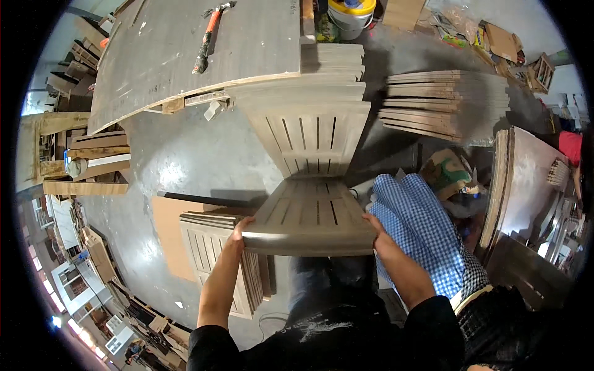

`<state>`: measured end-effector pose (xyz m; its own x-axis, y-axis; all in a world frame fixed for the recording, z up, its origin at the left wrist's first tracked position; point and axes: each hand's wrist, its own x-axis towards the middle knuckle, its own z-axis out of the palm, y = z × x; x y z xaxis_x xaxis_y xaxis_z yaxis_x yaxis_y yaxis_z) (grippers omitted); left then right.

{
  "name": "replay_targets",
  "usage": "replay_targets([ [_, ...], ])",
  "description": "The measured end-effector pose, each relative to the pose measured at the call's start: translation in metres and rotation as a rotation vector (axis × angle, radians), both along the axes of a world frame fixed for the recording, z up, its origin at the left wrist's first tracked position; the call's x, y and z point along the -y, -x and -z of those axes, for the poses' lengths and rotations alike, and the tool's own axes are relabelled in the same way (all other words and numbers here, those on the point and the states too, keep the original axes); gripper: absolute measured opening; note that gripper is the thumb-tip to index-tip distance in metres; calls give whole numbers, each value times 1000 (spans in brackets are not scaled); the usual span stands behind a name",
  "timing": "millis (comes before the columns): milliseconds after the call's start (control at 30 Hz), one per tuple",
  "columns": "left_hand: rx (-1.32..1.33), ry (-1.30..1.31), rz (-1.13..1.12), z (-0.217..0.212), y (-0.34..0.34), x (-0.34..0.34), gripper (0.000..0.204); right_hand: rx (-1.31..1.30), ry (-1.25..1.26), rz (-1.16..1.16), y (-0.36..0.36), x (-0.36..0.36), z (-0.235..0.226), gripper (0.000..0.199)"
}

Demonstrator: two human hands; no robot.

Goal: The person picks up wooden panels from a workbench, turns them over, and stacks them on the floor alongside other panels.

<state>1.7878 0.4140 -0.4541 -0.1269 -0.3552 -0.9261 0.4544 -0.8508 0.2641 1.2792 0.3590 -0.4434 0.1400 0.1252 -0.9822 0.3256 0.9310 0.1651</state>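
Note:
A grey-brown slotted wooden panel (297, 213) is held level in front of my body. My left hand (240, 231) grips its left near corner, and my right hand (377, 231) has hold of the right one. The panel's thick, rounded near edge faces me. Just beyond its far edge leans a row of similar slotted panels (315, 127), set one behind another. Below my left forearm is another stack of slotted panels (207, 250), lying next to a flat brown board (170, 238). The fingers under the held panel are hidden.
A worktable (167, 55) at the far left bears an orange-handled hammer (210, 37). Stacked boards (427, 102) and a white bucket (351, 21) stand at the far right. Blue checked cloth (414, 216) lies close to my right arm. Large sheets (498, 185) lean farther right.

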Motion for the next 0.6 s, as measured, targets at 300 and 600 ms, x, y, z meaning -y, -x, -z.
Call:
replay_targets([
  [300, 23, -118, 41, -7, 16, 25, 43, 15, 193, -15, -3, 5, 4, 52],
  [600, 95, -349, 142, -61, 36, 11, 48, -84, 169, -385, -3, -9, -19, 58],
])
